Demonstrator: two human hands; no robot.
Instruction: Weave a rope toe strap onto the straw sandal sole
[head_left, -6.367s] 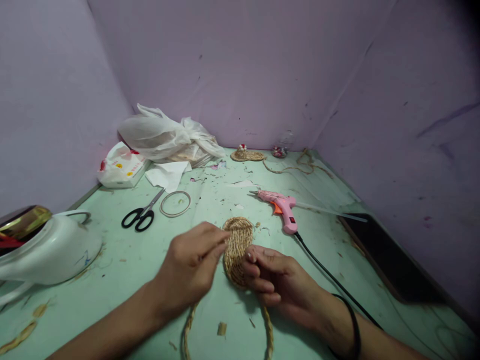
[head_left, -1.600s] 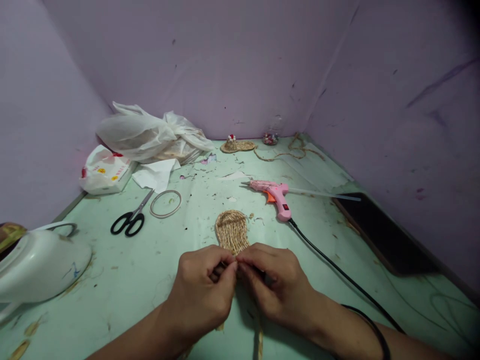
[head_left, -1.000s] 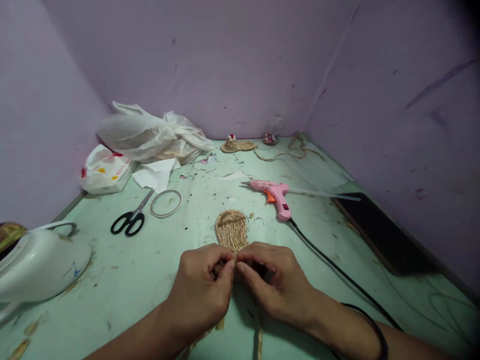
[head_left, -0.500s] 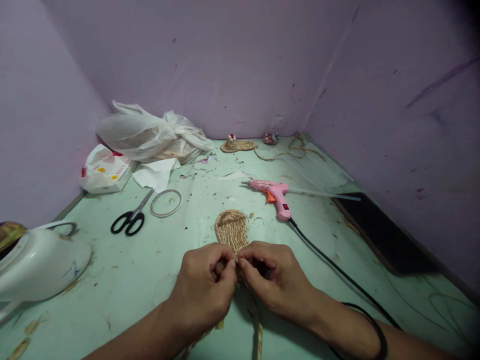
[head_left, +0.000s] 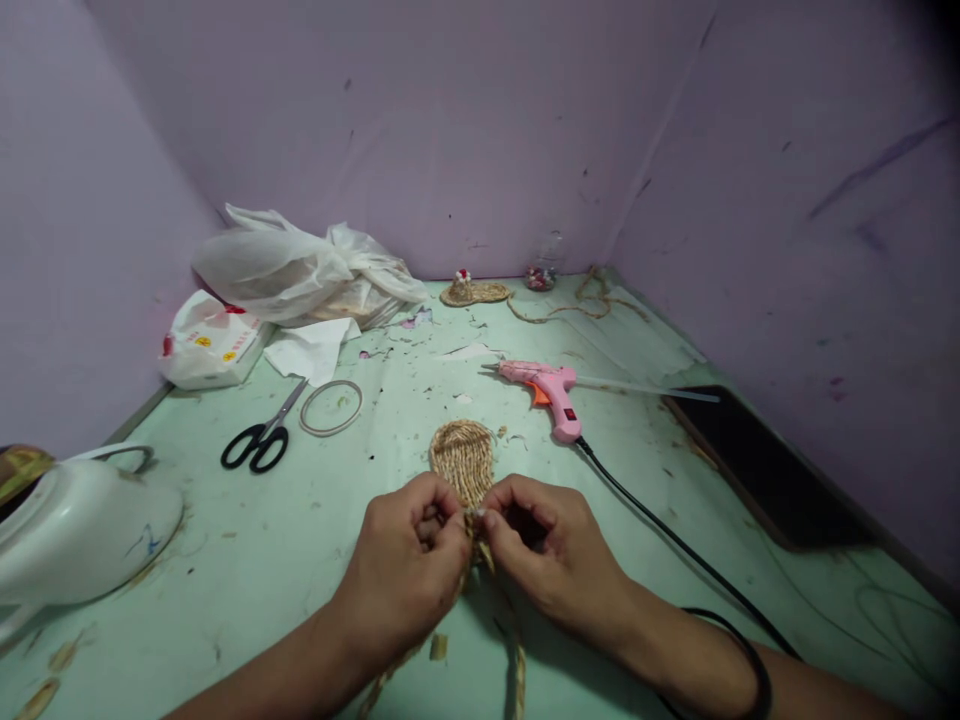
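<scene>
A small sole-shaped piece of coiled straw cord (head_left: 463, 458) lies on the table in front of me, its near end partly hidden by my fingers. My left hand (head_left: 416, 555) is closed, thumb and forefinger pinching the near end of the straw piece. Just across from it, my right hand (head_left: 551, 545) is also closed in a pinch. A tiny whitish bit (head_left: 480, 512) shows at its fingertips, too small to name. Loose straw cord (head_left: 519, 665) trails from the piece toward the table's front edge.
A pink glue gun (head_left: 551, 392) with its black cable (head_left: 667, 530) lies right of my hands, near a dark flat tablet-like slab (head_left: 765, 465). Scissors (head_left: 262, 440), a ring (head_left: 330, 408), a white pot (head_left: 90, 525) and plastic bags (head_left: 300, 265) are left. A small straw slipper (head_left: 476, 292) sits behind.
My fingertips have moved slightly apart, the left ones leftward and the right ones rightward. More of the straw piece and the whitish bit between them now shows.
</scene>
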